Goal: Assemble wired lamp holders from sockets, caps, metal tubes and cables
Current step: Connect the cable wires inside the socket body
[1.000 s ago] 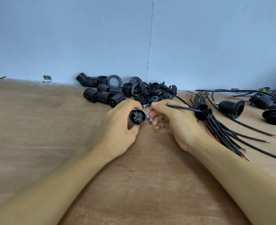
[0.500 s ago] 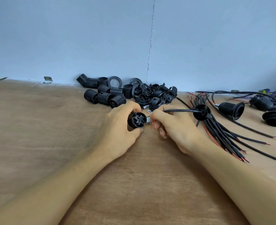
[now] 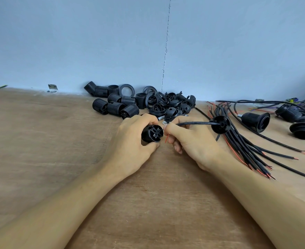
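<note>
Socket (image 3: 152, 133), black, lies on its side in the left hand (image 3: 128, 142), whose fingers and thumb curl round its body just above the counter (image 3: 49, 150); its terminal end faces right. Right of the socket and almost touching it, the right hand (image 3: 193, 142) pinches the end of a black cable (image 3: 193, 123) between thumb and forefinger. A bare red wire (image 3: 166, 139) pokes down from the pinch beside the socket's rim. Farther right of the socket, the same cable passes through a black cap (image 3: 220, 124) threaded on it. Behind the socket, against the blue wall (image 3: 94, 42), sits a heap of loose parts (image 3: 130, 105): ribbed sockets, rings and domed caps. Just behind the socket, between the two hands, lie small silvery metal pieces (image 3: 160, 118). Well right of the socket, a bundle of cables (image 3: 252, 150), black with red tips, fans across the counter, and beyond it lie lamp holders (image 3: 255, 121). Far left of the socket, at the wall's foot, stands a small metal bracket (image 3: 52, 87)
</note>
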`<action>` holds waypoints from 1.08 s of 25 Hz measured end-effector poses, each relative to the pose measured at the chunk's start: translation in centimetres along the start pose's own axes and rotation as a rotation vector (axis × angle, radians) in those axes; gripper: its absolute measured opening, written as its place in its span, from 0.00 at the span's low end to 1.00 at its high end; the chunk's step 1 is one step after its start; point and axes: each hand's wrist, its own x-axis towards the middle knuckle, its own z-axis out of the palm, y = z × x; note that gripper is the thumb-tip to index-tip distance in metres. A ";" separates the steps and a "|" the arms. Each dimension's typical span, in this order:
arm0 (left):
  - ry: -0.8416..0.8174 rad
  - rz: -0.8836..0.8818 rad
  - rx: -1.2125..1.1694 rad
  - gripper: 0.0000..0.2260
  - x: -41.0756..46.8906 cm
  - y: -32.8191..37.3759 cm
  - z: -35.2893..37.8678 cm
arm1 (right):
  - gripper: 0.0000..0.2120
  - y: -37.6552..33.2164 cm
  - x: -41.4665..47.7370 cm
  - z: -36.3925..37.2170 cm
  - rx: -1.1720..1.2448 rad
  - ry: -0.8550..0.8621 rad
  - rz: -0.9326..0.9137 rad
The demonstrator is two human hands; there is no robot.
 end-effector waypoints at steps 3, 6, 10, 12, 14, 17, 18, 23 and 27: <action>0.009 0.020 -0.003 0.23 0.0 -0.1 0.0 | 0.09 0.1 0.0 -0.1 -0.015 0.005 -0.010; 0.014 0.029 0.010 0.21 -0.1 0.0 -0.1 | 0.09 0.2 0.0 -0.3 -0.033 0.027 -0.022; 0.017 0.030 -0.001 0.21 -0.1 0.2 -0.2 | 0.08 0.4 0.1 -0.4 -0.035 0.022 -0.033; 0.021 0.012 -0.011 0.23 -0.1 0.2 -0.2 | 0.08 0.4 0.1 -0.5 -0.044 -0.009 -0.030; 0.027 -0.023 -0.015 0.25 0.0 0.2 -0.1 | 0.09 0.4 0.1 -0.6 -0.067 -0.023 -0.021; 0.046 -0.018 0.007 0.25 -0.1 0.1 0.0 | 0.10 0.5 0.1 -0.6 -0.106 -0.007 -0.016; 0.053 -0.016 0.009 0.26 -0.1 0.2 0.0 | 0.10 0.6 0.1 -0.5 -0.116 0.002 -0.018; 0.094 -0.018 0.004 0.24 0.0 0.5 0.0 | 0.08 0.9 -0.1 0.3 -0.189 0.069 -0.047; 0.084 -0.013 -0.001 0.20 -0.1 0.6 0.0 | 0.08 0.9 -0.2 0.5 -0.207 0.085 -0.062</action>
